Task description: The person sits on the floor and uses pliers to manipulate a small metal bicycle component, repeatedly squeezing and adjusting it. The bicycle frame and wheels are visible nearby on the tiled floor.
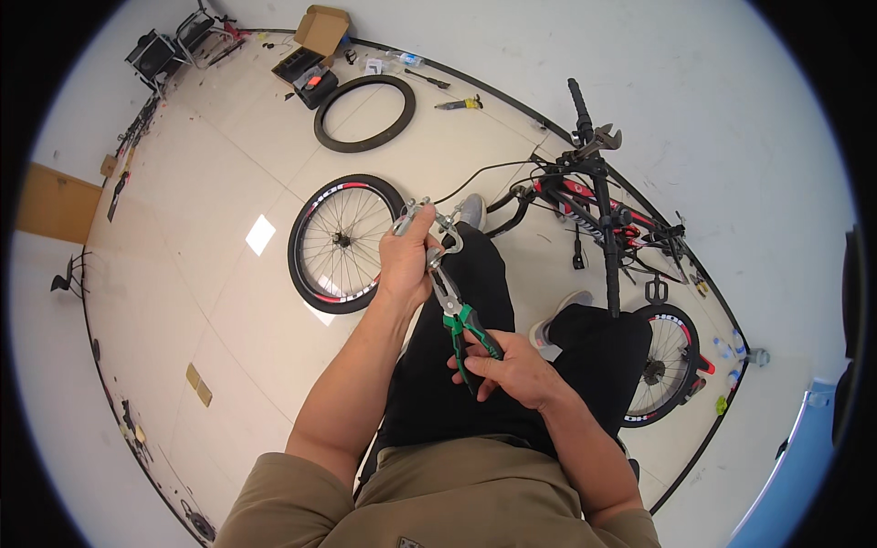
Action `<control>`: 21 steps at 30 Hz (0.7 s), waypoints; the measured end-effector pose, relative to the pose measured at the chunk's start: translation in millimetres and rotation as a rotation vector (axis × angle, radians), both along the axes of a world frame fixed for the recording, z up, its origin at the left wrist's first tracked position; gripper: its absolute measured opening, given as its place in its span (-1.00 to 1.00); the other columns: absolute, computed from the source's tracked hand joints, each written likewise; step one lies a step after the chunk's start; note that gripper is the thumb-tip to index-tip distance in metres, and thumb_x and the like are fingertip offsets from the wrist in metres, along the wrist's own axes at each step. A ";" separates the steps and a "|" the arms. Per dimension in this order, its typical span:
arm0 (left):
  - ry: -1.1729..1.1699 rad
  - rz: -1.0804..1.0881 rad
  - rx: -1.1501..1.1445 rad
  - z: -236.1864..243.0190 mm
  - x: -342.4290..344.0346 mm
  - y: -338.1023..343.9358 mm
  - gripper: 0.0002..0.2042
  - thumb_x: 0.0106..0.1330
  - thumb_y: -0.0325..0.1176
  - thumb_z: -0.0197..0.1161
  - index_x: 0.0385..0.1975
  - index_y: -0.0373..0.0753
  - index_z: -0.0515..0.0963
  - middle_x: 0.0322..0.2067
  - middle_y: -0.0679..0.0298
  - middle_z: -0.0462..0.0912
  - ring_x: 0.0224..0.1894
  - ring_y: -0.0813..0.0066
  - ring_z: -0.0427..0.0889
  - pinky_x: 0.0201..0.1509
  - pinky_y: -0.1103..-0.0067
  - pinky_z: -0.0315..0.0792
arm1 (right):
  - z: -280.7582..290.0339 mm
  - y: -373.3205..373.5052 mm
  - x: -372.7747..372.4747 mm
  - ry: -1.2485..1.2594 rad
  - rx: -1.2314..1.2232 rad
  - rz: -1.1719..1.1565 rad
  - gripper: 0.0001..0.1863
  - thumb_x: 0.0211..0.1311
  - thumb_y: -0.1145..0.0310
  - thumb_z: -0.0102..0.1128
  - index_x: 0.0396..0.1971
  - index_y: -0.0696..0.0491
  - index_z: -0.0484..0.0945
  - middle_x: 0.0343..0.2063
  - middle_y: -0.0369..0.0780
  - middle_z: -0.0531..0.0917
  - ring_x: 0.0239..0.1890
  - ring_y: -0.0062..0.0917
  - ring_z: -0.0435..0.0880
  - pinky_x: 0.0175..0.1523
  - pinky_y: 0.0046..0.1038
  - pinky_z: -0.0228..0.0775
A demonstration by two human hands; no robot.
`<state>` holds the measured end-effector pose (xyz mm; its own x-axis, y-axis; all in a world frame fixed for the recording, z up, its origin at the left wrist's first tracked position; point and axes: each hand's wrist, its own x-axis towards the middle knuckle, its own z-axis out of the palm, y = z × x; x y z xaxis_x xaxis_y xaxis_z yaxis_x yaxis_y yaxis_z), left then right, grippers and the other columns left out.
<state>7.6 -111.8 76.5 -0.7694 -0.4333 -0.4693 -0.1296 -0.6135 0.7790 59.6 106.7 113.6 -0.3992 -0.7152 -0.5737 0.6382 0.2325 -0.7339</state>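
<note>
Open cardboard box [323, 31], black chairs [153, 57], tiled floor [233, 310]

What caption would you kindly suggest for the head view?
Left hand holds a silver metal part; right hand grips green-handled pliers.

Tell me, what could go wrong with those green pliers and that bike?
The pliers in the right hand might slip off the silver metal part and pinch the left hand, which is close to their tips. The wrench resting on the bike could fall if bumped.
</note>
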 end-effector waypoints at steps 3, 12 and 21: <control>-0.011 0.005 0.005 4.7 -0.3 3.1 -0.77 0.33 -0.25 0.39 -0.43 -0.21 0.50 -0.72 0.33 0.47 -0.72 0.56 0.40 -0.64 0.60 0.22 | -1.2 0.1 0.5 -0.003 -0.019 -0.008 -0.54 0.39 0.42 0.15 0.27 0.14 0.43 -0.07 -0.11 0.68 -0.13 -0.41 0.74 -0.35 -0.51 0.62; 0.007 0.012 0.028 6.8 -1.0 0.9 -0.77 0.33 -0.27 0.39 -0.44 -0.22 0.50 -0.73 0.35 0.43 -0.72 0.56 0.37 -0.64 0.58 0.26 | -3.0 0.4 -4.4 -0.030 -0.093 -0.019 -0.52 0.38 0.42 0.15 0.28 0.14 0.43 -0.04 -0.06 0.69 -0.10 -0.34 0.75 -0.32 -0.48 0.64; 0.088 -0.104 0.033 11.6 0.2 -2.5 -0.75 0.33 -0.23 0.42 -0.44 -0.17 0.50 -0.75 0.37 0.43 -0.75 0.60 0.35 -0.68 0.62 0.26 | -4.8 12.9 -26.6 -0.251 -0.225 0.080 -0.50 0.35 0.36 0.21 0.25 0.15 0.41 -0.08 -0.08 0.69 -0.13 -0.36 0.74 -0.28 -0.47 0.61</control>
<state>7.8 -114.3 88.2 -0.8479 -0.3350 -0.4108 -0.1259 -0.6255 0.7700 33.0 119.5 108.7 -0.2031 -0.8585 -0.4709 0.7914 0.1393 -0.5952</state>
